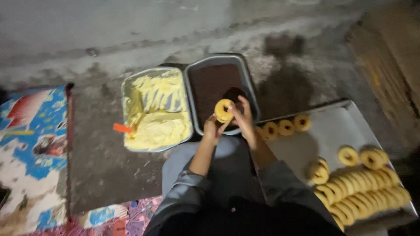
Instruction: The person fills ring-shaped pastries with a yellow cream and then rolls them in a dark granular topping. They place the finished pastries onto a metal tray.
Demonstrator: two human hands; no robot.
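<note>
Two hands meet over knee, both on one ring-shaped yellow biscuit point(224, 110). Left hand point(211, 130) under it, fingers closed on lower edge; right hand point(243, 117) fingers clamped on its right side. Biscuit held upright above near edge of dark brown filling tray point(217, 83), possibly chocolate, view blurred. Tray of yellow cream point(155, 109) just left, touching it, orange spatula point(123, 128) at its left rim. Metal tray point(337, 126) on right carries rows of ring biscuits point(363, 192). Patterned mat point(33, 148) far left on floor point(100, 161).
</note>
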